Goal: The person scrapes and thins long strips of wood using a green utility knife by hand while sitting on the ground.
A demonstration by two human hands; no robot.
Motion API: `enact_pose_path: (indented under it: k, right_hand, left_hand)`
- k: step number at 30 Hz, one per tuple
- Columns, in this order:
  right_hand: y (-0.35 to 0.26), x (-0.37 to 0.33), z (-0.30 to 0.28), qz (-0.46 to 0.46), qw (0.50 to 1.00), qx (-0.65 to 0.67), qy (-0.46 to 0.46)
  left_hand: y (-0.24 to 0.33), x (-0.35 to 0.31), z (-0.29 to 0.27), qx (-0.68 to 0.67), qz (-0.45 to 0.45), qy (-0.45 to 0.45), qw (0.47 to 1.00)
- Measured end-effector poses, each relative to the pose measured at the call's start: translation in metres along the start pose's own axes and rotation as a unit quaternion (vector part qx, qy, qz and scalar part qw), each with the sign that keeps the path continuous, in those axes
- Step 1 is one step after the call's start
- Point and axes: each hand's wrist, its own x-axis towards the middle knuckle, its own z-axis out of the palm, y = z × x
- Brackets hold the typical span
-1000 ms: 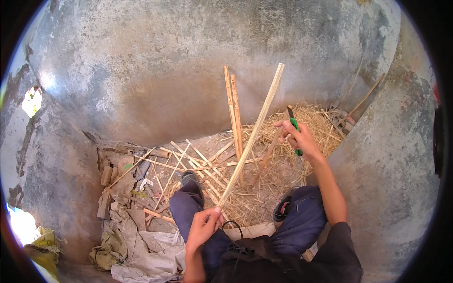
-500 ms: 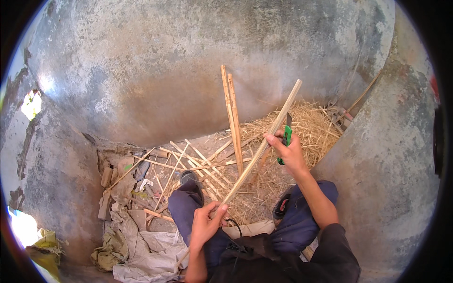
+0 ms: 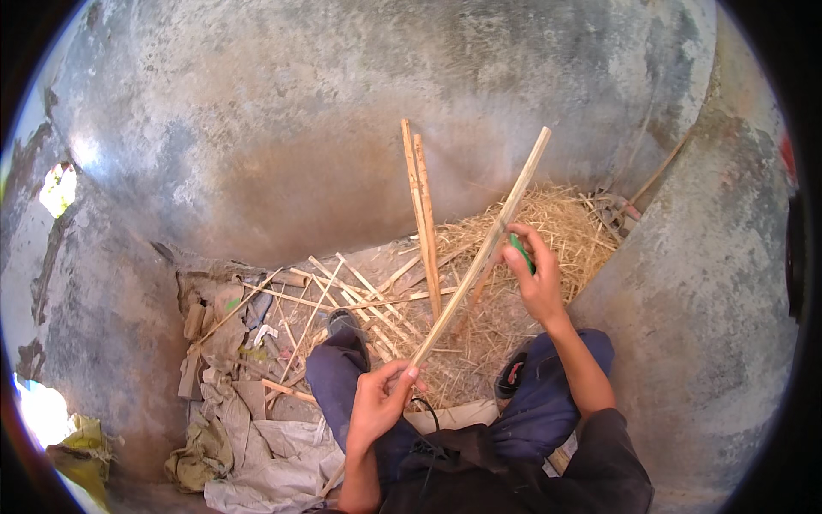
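Slanting wooden strip [image 3: 524, 178] (pale, slender)

The dirt floor [image 3: 364, 259] bears a straw heap [image 3: 569, 224] at two o'clock from its middle, crisscrossed pale sticks [image 3: 385, 301] between ten and eleven, and crumpled sacking [image 3: 278, 467] between seven and eight.

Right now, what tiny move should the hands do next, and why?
Perhaps the right hand should tilt the green cutter until its blade shows: it's close to the pale stick, whose lower end the left hand grips, and the blade is hard to see.
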Motion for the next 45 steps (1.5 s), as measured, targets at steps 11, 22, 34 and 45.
enact_pose_path:
  k: [11,22,34,45]
  right_hand:
    - [-0.044,-0.087,0.019,-0.163,0.959,-0.165,-0.163]
    - [-0.051,-0.096,0.025,-0.154,0.962,-0.167,-0.153]
    - [-0.065,-0.089,0.020,-0.172,0.955,-0.194,-0.143]
    - [-0.057,-0.078,0.012,-0.169,0.950,-0.241,-0.104]
  left_hand:
    - [0.044,0.008,0.024,-0.007,-0.008,0.016,1.000]
    - [0.031,0.011,0.037,-0.107,0.053,-0.006,0.993]
    - [0.030,0.009,0.039,-0.160,0.027,0.015,0.987]
    - [0.033,0.002,0.039,-0.163,0.036,0.016,0.986]
